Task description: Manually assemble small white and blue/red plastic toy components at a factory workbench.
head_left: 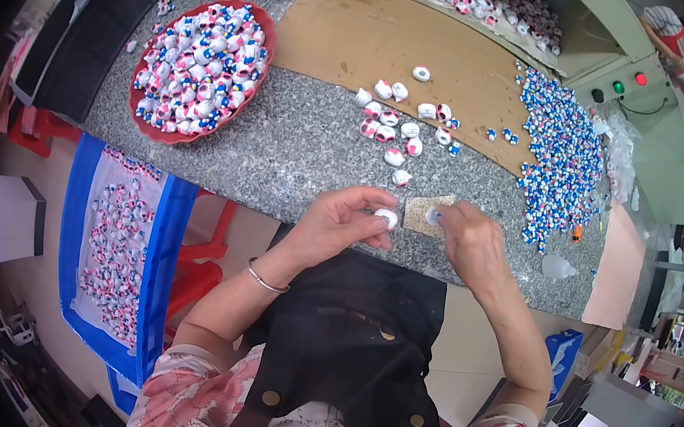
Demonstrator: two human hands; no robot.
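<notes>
Far left, a red tray [139, 100] heaped with small white, pink and blue toy pieces sits on the grey stone table [298, 155], partly over its left edge; a knock could likely tip it toward the blue bin [153, 277] below. Near the table's near edge, the left hand [339, 222] pinches a small white piece [387, 217] between thumb and fingers, and a loose grip might let it roll off into the lap. Just right, the right hand [468, 239] presses a small blue-and-white part [433, 216] against a brown pad [425, 212]; slipping could misplace it. Farther right, a blue pile [560, 161] spreads close to loose white pieces [402, 120].
</notes>
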